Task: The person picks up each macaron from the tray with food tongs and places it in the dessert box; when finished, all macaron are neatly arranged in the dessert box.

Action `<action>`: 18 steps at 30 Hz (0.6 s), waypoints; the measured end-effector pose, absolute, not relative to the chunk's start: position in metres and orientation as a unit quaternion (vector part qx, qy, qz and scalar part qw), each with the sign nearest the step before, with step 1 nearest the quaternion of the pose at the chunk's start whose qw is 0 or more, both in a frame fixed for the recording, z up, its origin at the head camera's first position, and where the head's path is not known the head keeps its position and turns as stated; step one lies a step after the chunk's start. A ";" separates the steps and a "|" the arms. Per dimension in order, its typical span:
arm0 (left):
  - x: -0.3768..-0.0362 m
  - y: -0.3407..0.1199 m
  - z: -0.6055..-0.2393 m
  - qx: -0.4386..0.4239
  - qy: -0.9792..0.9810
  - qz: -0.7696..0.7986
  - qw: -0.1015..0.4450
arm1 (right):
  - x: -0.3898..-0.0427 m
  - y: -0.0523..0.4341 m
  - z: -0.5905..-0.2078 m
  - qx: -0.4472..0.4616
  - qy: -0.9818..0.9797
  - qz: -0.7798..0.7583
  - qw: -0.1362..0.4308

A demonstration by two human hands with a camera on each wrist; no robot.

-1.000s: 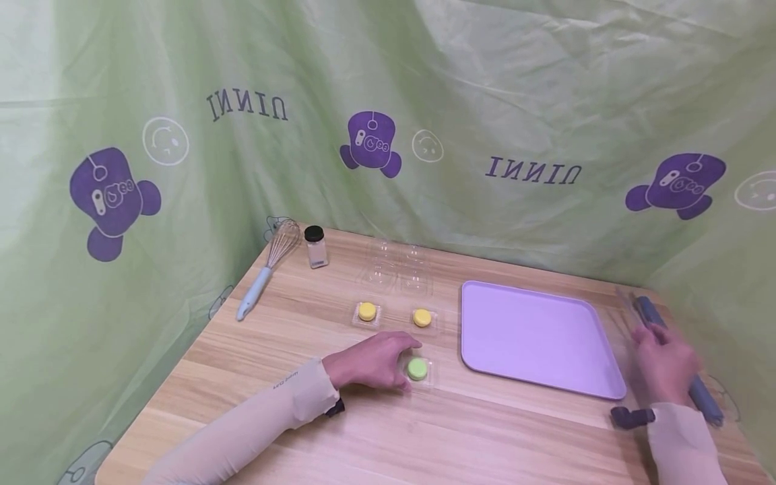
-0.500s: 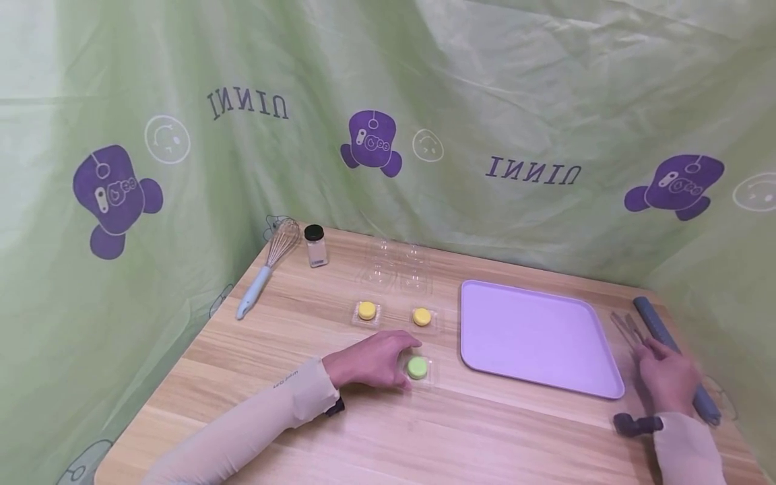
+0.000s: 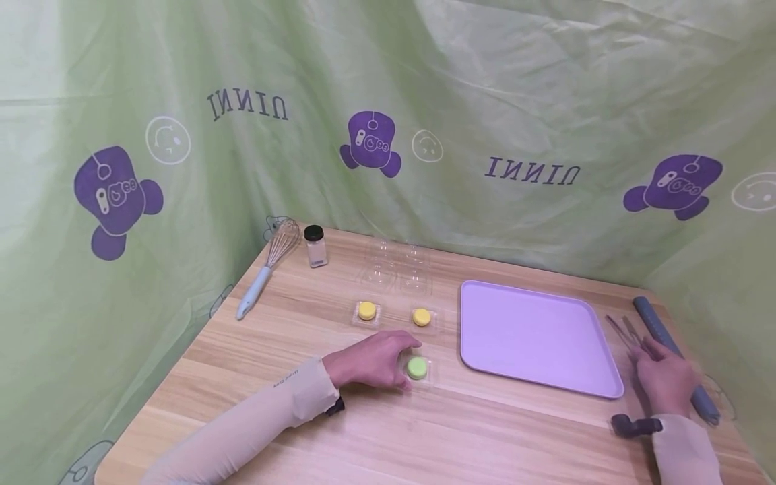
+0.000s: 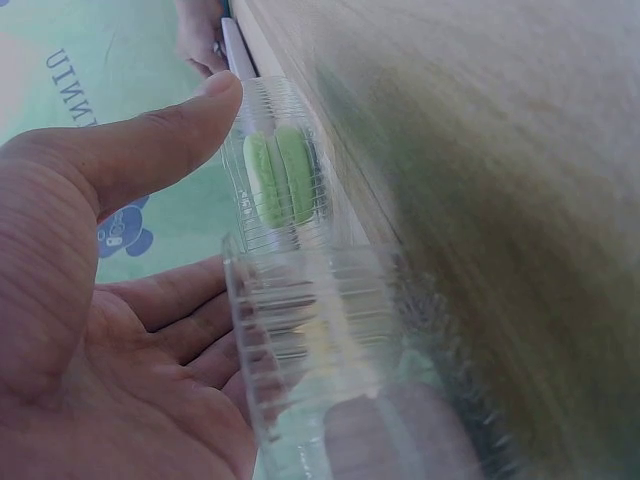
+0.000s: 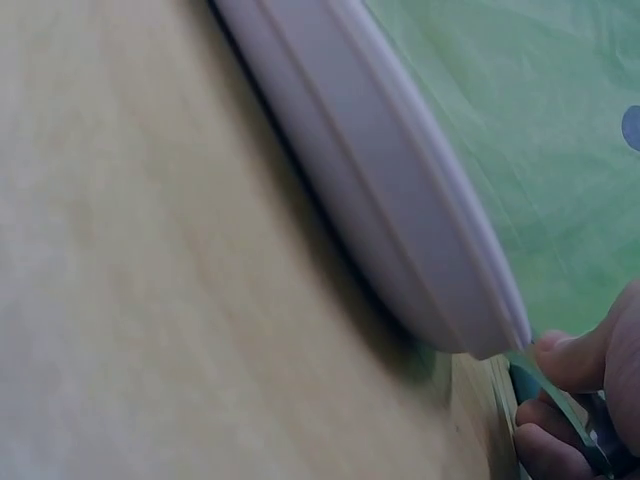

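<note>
My left hand [image 3: 376, 360] rests on the table with thumb and index finger spread around a small clear plastic box holding a green macaron [image 3: 417, 368]. In the left wrist view, the thumb tip overlaps the edge of that ridged box [image 4: 270, 95]; contact is unclear. A second clear box [image 4: 300, 330] lies closer to the wrist, its contents blurred; the hand hides it from the head view. At the far right, my right hand [image 3: 665, 377] grips slim metal tongs [image 3: 620, 331], tips apart and pointing away, beside the purple tray [image 3: 539, 387]. Little of the tongs shows in the right wrist view.
Two yellow macarons [image 3: 366, 310] in clear boxes sit behind the left hand. Clear domed packaging [image 3: 397, 266], a black-capped jar [image 3: 316, 248] and a whisk [image 3: 257, 289] stand farther back. A blue rolling pin [image 3: 657, 323] lies right of the tongs. Green curtain encloses the table.
The right hand has drawn slightly back towards the person with the tongs, whose tips have come down and leftward towards the tray. The left hand has stayed in place.
</note>
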State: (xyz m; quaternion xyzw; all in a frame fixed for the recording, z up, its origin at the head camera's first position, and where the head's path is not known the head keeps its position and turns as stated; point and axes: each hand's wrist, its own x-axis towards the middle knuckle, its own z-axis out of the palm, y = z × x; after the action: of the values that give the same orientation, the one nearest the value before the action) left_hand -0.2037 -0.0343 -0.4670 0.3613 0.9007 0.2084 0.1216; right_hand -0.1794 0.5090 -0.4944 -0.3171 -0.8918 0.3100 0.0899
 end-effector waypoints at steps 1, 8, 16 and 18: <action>-0.204 -0.034 -0.467 0.361 0.901 0.209 0.123 | -0.179 0.509 -0.494 -0.316 -0.891 0.312 0.090; -0.203 -0.035 -0.466 0.361 0.901 0.208 0.123 | -0.177 0.507 -0.495 -0.320 -0.883 0.329 0.100; -0.202 -0.036 -0.467 0.360 0.901 0.207 0.122 | -0.179 0.507 -0.499 -0.329 -0.879 0.329 0.108; -0.202 -0.036 -0.467 0.359 0.901 0.209 0.123 | -0.179 0.507 -0.500 -0.331 -0.878 0.327 0.110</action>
State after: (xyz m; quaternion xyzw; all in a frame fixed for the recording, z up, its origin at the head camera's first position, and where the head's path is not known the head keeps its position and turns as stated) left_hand -0.2025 -0.0357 -0.4670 0.3594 0.9011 0.2088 0.1233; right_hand -0.1788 0.5065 -0.5004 -0.3306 -0.8783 0.3273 0.1105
